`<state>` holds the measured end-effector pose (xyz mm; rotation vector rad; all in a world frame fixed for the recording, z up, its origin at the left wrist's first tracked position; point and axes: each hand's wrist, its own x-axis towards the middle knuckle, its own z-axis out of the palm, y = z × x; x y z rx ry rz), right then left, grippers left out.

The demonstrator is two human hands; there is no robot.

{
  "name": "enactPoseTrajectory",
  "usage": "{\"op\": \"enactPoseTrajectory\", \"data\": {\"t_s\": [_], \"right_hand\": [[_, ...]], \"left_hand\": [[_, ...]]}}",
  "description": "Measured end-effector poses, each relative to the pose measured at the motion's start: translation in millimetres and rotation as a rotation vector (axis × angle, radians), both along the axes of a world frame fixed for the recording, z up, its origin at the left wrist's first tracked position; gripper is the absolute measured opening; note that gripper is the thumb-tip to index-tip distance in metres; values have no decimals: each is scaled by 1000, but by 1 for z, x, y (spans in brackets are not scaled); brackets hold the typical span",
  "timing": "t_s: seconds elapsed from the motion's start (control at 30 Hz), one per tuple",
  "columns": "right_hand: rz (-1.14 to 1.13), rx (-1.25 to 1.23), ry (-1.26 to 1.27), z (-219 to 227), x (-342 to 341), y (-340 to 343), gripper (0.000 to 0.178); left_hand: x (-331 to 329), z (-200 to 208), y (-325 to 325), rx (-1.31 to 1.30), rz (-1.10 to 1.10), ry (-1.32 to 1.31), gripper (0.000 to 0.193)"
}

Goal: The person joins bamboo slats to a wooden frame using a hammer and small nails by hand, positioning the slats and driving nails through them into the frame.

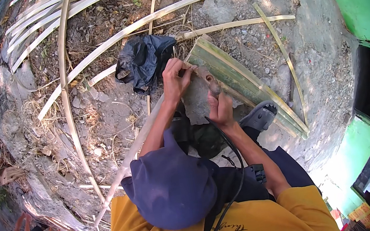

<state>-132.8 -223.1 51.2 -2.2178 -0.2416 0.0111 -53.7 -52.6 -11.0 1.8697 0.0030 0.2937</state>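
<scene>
The right hand (221,108) has its grip wrapped snugly around a brown tool (211,83), by the upper left edge of the green slats (232,77) on the ground (108,112). The left hand (176,79) curls its grip near the tool's far end; what it holds, I cannot tell. A black bag (144,58) lies just left, pale strips (133,26) beyond.

1. A bag (141,64) is lying just left of the left hand (175,79).
2. Strips (82,5) are lying beyond the bag.
3. Slats (238,75) are lying right of the right hand (222,109).
4. A sandal (261,116) is resting beside, perhaps on, the slats.
</scene>
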Motion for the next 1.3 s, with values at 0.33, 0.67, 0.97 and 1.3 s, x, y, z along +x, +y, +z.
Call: {"op": "enactPoseTrajectory", "data": {"t_s": [0.33,0.67,0.97,1.3], "right_hand": [[-9,-33,-5,1,-2,-3,19],[-47,41,102,7,3,6,20],[-131,67,168,-2,0,-5,21],[-39,51,167,-11,-10,5,20]], "left_hand": [[-1,4,-1,-2,6,-7,24],[-1,1,1,33,-5,24,18],[-13,8,4,345,-27,1,56],[-33,-1,-1,813,-19,165,101]]}}
